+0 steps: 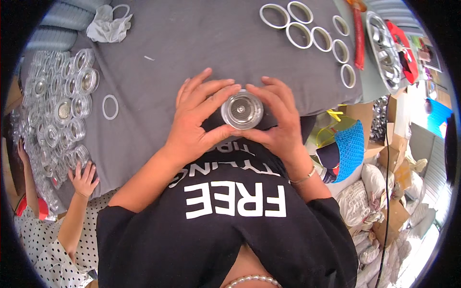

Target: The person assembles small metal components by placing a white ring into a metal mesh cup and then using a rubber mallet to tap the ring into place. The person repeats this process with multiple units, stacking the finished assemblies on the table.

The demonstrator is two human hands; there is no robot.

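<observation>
Item: one round clear cap (242,110), clamped between our left hand (197,120) and right hand (278,120) over the grey cloth (192,43), fingertips ringing its rim to steady it; white rings (307,29) beyond right, stacked caps (62,105) far left.

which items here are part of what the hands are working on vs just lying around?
In hand: left hand, right hand, round clear cap, white rings, finished caps pile.
Lying about: crumpled cloth, red tool, blue mesh bag.

Both hands (240,120) grip round metal lid (242,110).
</observation>
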